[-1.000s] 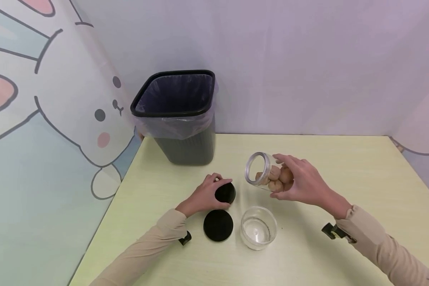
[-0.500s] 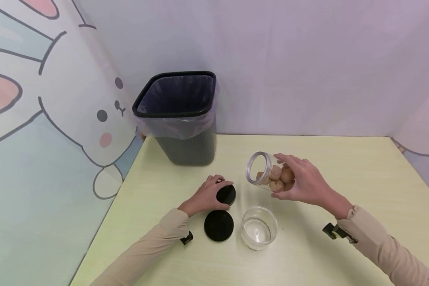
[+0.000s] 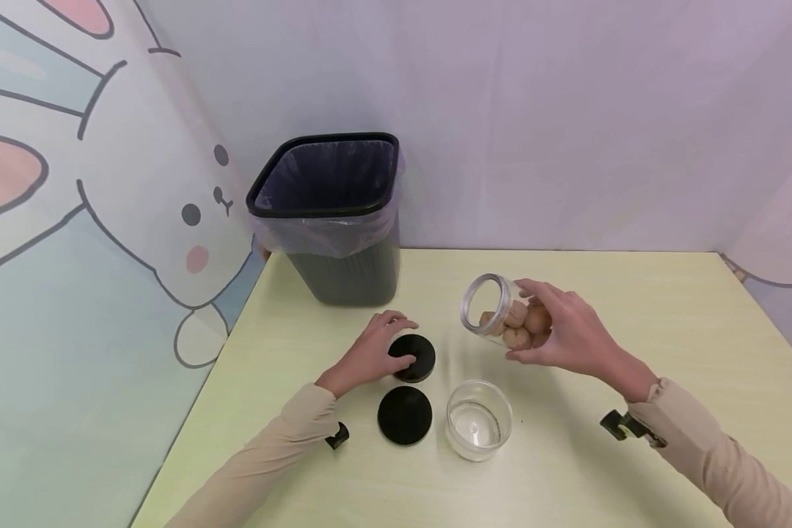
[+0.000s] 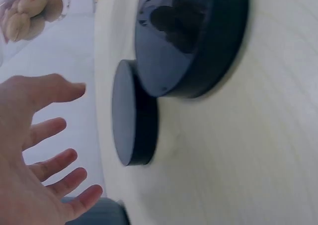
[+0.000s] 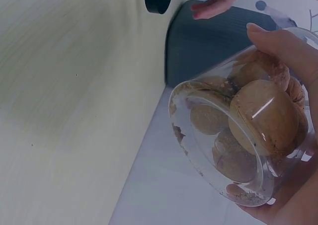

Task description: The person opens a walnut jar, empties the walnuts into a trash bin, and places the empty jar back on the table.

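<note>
My right hand [image 3: 570,330] grips a clear jar [image 3: 485,339] near its base, above the table. The jar is tilted on its side, its silver-rimmed mouth facing left and uncovered. Several round brown walnut-like things [image 5: 263,115] lie inside it. My left hand [image 3: 369,350] hovers over the farther black lid [image 3: 424,359], fingers spread. In the left wrist view its fingers are apart from that lid [image 4: 124,115] and hold nothing. A second black lid [image 3: 405,416] lies flat nearer to me. Beside it a second clear jar [image 3: 454,433] stands upright, uncovered, with nothing seen inside.
A dark grey trash bin [image 3: 363,275] with a plastic liner stands at the table's back left. The pale yellow table [image 3: 666,352] meets a curtain-like wall [image 3: 567,147] behind. A rabbit drawing covers the left wall [image 3: 125,220].
My left hand has lifted off the farther lid, which it was gripping, and moved slightly left and up. My right hand and the tilted jar have shifted slightly right.
</note>
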A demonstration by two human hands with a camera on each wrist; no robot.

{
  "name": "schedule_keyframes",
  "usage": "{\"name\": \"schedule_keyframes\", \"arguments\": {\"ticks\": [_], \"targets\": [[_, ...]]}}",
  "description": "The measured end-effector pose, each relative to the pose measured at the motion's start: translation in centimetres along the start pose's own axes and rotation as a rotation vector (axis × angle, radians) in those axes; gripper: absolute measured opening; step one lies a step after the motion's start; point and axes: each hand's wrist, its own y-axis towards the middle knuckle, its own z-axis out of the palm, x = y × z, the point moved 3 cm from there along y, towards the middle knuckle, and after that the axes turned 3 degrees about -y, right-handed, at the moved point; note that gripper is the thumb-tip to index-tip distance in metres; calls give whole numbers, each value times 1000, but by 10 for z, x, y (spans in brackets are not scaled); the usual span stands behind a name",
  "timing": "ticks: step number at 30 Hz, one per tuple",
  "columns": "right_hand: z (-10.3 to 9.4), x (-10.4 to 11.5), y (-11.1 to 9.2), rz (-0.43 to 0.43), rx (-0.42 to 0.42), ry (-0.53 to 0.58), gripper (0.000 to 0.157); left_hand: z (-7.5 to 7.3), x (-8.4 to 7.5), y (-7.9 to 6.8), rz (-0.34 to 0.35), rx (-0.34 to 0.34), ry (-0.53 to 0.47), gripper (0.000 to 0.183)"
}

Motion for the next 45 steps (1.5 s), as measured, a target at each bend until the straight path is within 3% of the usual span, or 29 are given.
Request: {"name": "schedule_keyframes", "arguments": {"ticks": [8, 15, 28, 31, 38, 45], "targets": [[-4, -1, 4, 39, -19, 31, 101, -28, 2, -3, -35, -152, -102, 38], [-9, -1, 10, 79, -26, 58, 99, -51, 4, -7, 13, -267, -140, 37], [-30, -8, 31, 44, -52, 47, 98, -93, 7, -16, 81, -453, -276, 31], [-34, -8, 36, 47, -46, 46, 98, -104, 3, -19, 97, -495, -277, 31], [-41, -4, 49, 39, -29, 38, 98, -132, -28, -31, 106, -575, -268, 27], [-52, 3, 65, 16, -24, 29, 99, -153, -28, -30, 154, -668, -238, 26]]}}
